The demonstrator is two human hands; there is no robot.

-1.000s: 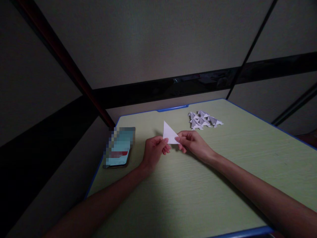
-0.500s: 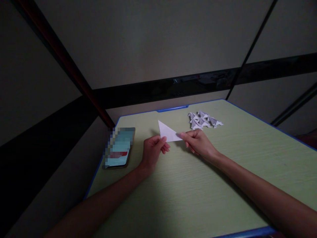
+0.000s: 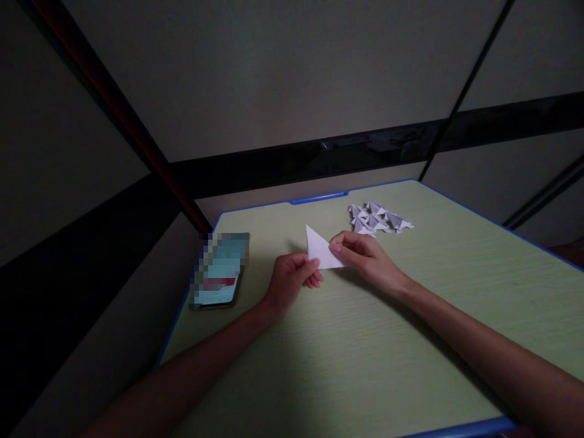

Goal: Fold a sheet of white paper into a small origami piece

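Note:
Between my hands is a white sheet of paper folded into a triangle [image 3: 321, 250], one point facing up and away from me. My left hand [image 3: 294, 277] pinches its lower left corner between thumb and fingers. On its sloping right edge, my right hand [image 3: 360, 252] grips the paper with thumb and fingertips, covering part of the right corner. Several folded white paper figures [image 3: 376, 219] lie grouped on the table just beyond my right hand.
A phone [image 3: 221, 271] with a lit, partly blurred screen lies on the left of the pale green table [image 3: 347, 353]. Blue edging [image 3: 319, 198] runs round the tabletop. Behind it rises a panelled surface with a glossy black band [image 3: 274, 170].
The paper triangle and my left hand have shifted slightly right. My right hand has slid from the triangle's right tip farther up along its sloping edge.

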